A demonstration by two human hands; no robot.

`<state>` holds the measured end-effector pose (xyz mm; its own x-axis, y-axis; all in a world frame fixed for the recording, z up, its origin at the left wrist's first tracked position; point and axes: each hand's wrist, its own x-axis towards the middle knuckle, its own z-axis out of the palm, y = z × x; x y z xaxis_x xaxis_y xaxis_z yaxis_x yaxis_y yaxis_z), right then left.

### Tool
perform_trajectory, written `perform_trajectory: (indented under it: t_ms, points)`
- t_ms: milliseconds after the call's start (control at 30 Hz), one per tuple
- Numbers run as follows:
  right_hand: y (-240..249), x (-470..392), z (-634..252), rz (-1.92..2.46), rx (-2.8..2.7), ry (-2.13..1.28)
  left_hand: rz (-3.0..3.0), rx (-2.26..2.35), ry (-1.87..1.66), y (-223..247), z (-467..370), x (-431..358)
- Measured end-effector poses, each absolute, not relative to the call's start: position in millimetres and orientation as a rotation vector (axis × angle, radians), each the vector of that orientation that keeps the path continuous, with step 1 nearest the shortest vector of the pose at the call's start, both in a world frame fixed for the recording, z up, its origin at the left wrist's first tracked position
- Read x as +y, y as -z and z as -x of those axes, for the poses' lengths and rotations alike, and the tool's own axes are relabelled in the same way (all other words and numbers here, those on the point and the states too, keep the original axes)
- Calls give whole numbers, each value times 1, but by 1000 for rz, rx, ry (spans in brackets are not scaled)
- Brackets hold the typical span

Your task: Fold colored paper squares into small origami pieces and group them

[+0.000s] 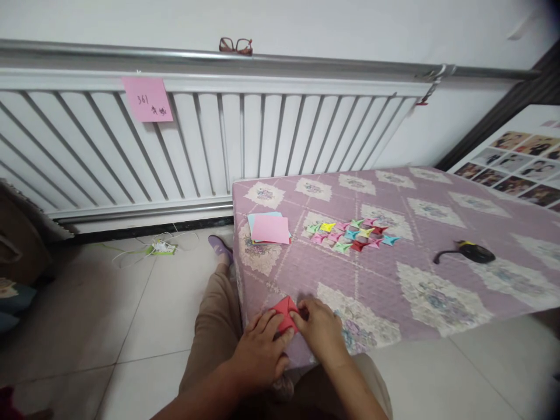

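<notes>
- Seen from the wearer's head, the only view, the left hand (265,344) has its fingers loosely bent and side by side, their tips on the left side of a folded red paper (286,307), the thumb set apart at the lower edge; whether they grip or merely press, I can't tell.
- The right hand (321,328) has its thumb and forefinger drawn nearly together at the paper's right corner, pinching it, with the thumb on top; the other fingers curl in behind.
- So the red paper sits right between the two sets of fingertips, on the purple patterned cloth (306,271).
- Beyond the left fingers, farther up the cloth, there's a stack of coloured sheets (271,228), pink on top.
- Beyond the right fingers and off to their right, small folded paper pieces (351,234) lie in rows, green, yellow, pink, red and blue.
- Well to the right of both hands rests a black object with a thin curved handle (476,252).
</notes>
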<state>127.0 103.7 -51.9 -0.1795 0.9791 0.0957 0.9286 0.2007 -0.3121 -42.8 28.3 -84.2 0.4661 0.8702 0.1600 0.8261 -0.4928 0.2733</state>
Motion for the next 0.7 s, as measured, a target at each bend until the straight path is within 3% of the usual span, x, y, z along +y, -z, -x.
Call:
perform_trajectory:
  t_ms: [700]
  points:
    - [48, 105, -126, 1821, -2061, -567, -2493, 1444, -416, 83, 44, 30]
